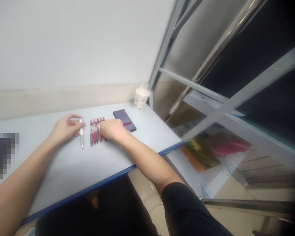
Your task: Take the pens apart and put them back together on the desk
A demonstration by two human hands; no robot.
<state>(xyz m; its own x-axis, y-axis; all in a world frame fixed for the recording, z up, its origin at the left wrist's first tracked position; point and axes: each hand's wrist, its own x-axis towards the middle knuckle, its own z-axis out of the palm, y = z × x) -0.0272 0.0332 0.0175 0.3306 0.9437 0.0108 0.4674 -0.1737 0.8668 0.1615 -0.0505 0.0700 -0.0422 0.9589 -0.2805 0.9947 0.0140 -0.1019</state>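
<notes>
Behind the table's front edge point(88, 188), the left hand point(67, 127) pinches a white pen point(82, 133); whether the right hand point(112, 128) grips anything is hidden. Its nudge could scatter the lined-up pens point(94, 137).

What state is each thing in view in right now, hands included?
White pen: lying on the table, at the left hand's fingers.
Dark and red pens: lying side by side, partly covered by the right hand.
Phone: lying flat, screen lit.
Paper cup: standing upright.
Left hand: at white pen's upper end; firmness unclear.
Right hand: over the pens; grip hidden.
</notes>
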